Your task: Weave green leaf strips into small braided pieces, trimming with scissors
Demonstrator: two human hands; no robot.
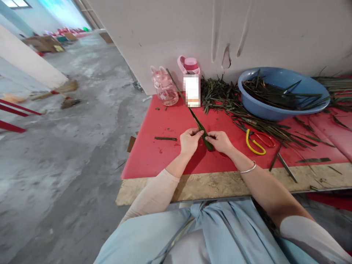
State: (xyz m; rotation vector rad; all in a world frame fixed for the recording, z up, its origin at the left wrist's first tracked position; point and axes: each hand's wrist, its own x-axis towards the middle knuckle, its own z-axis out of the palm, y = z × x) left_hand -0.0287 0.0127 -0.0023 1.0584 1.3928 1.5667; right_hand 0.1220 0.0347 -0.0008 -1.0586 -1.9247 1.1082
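The left hand (189, 141) and right hand (220, 142) pinch a long green leaf (202, 130) above the red counter (167, 157), its long axis slanting away to the person's left, between both thumbs.

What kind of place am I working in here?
Probably a small workshop: there's a rough, bare concrete floor, cardboard boxes stacked at the far side, and a worktable with scissors and piles of cut leaves.
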